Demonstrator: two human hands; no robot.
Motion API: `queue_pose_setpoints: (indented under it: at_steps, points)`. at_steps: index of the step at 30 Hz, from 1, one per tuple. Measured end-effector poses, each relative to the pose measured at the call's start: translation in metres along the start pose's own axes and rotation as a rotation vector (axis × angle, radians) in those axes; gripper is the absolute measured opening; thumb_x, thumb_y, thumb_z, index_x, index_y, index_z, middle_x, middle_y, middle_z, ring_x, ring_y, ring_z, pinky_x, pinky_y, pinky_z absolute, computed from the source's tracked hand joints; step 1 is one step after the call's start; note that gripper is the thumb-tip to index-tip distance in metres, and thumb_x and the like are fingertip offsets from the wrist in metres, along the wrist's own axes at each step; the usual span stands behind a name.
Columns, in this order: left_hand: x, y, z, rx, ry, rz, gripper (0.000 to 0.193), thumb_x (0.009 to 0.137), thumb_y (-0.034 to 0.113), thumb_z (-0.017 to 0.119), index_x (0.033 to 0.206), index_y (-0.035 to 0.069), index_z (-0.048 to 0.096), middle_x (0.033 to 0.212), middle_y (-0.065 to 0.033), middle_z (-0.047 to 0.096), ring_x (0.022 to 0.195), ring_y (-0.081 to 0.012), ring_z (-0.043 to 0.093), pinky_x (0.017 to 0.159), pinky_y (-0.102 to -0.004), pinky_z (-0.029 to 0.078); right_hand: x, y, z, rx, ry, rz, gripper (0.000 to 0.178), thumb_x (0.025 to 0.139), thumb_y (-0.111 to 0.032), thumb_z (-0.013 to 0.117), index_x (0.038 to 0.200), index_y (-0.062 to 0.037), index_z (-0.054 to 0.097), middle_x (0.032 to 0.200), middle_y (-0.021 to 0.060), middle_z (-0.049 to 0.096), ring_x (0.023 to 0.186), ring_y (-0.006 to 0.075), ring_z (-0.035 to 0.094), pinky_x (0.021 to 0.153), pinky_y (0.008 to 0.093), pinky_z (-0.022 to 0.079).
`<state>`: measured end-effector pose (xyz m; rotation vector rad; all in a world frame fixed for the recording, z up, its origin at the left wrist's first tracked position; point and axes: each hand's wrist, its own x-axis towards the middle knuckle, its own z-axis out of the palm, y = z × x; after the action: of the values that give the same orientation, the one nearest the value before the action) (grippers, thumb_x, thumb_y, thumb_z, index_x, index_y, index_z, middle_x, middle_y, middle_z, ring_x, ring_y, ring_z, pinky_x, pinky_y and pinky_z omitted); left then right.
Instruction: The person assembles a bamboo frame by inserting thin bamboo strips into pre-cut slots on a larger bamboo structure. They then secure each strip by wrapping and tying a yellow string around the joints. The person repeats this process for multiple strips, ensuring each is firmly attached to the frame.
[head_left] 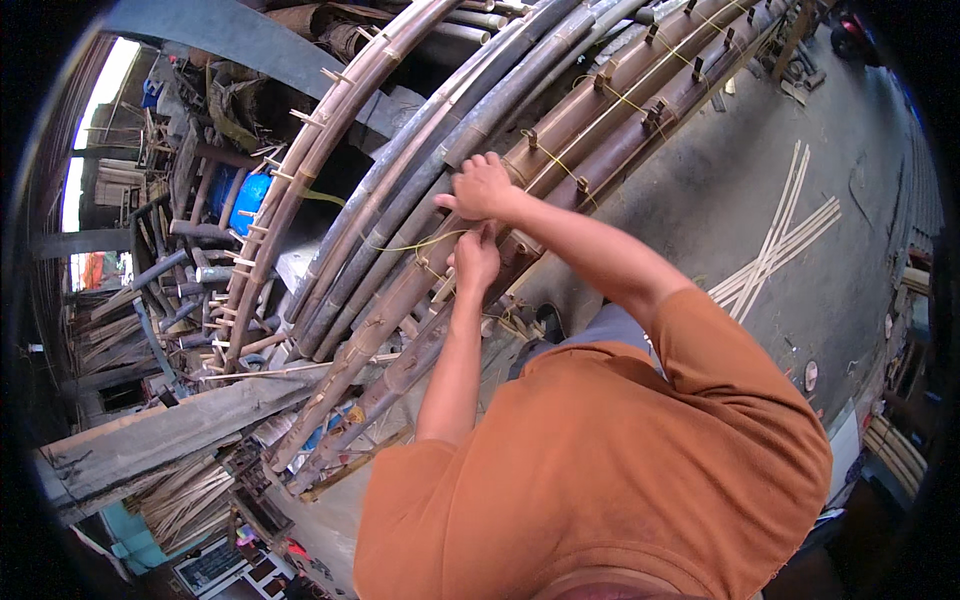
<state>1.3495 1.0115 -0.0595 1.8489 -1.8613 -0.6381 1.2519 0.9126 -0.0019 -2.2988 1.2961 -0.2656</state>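
Two brown bamboo poles (593,118) lie side by side and run from the lower left to the upper right, with small dark pegs (651,36) and yellow cord ties (552,157) along them. My right hand (482,188) lies across the upper pole, its thumb stretched away from the bent fingers, and it appears to hold nothing. Just below it, my left hand (476,264) is closed at the same pole. A loose yellow cord (415,246) loops out to the left from the closed fingers. The exact pinch is partly hidden.
Several grey bamboo poles (430,165) lie left of the pegged ones. Beyond them stands a curved pole with light wooden pegs (283,200). A blue container (249,203) sits among piled wood. Thin bamboo strips (770,262) lie crossed on the concrete floor (700,190) at right.
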Motion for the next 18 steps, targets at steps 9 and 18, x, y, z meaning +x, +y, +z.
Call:
queue_pose_setpoints:
  at_steps: [9,18]
  points:
    - [-0.005,0.009,0.001,0.071,0.011,-0.141,0.031,0.099,0.035,0.045,0.105,0.015,0.069,0.093,-0.0154,0.07,0.092,-0.0353,0.066,0.092,-0.0513,0.038,-0.17,0.025,0.024,0.397,-0.366,-0.268,0.041,0.095,-0.028,0.052,0.065,-0.0012,0.061,0.066,0.0226,0.06,0.071,0.0406,0.061,0.076,0.0448,0.05]
    - [0.123,-0.009,-0.031,-0.121,0.391,0.096,0.031,0.1,0.025,0.046,0.097,0.004,0.068,0.073,-0.0136,0.067,0.064,-0.0283,0.062,0.061,-0.041,0.048,-0.176,0.036,0.069,0.235,-0.027,-0.403,0.041,0.091,-0.032,0.055,0.061,-0.005,0.062,0.062,0.0162,0.062,0.07,0.0346,0.063,0.085,0.045,0.046]
